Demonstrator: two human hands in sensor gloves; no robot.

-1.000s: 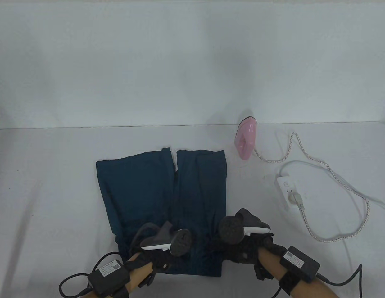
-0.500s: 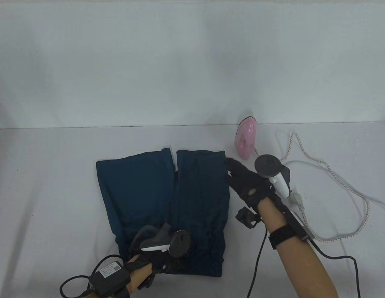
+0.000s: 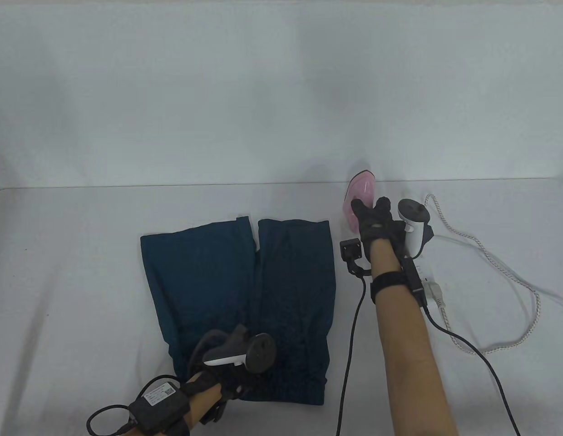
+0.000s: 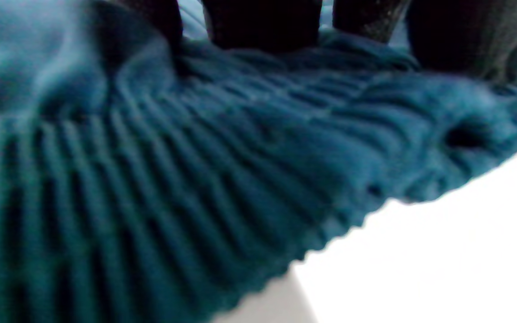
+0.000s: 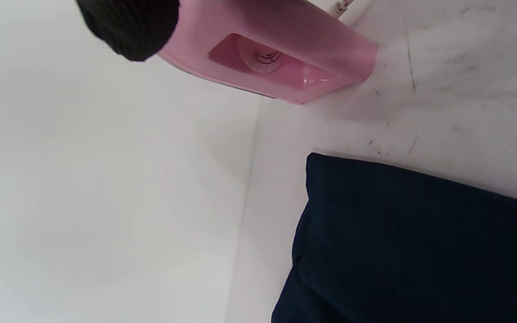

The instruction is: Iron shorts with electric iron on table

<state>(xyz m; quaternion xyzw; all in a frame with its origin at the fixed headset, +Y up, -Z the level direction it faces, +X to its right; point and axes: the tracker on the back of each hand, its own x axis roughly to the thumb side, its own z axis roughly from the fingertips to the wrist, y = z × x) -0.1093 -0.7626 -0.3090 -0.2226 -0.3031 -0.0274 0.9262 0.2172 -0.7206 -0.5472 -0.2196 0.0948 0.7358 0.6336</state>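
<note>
My right hand (image 3: 377,218) wraps fingers on the upright pink plastic iron (image 3: 359,195) right of centre, grip closure unclear, while my left hand (image 3: 227,381) presses fingers flat on the teal ribbed-waist shorts (image 3: 245,290) at lower centre.

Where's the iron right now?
In the table view the pink iron stands on end at the table's far edge, right of the shorts and apart from them, with the right hand on it.
</note>
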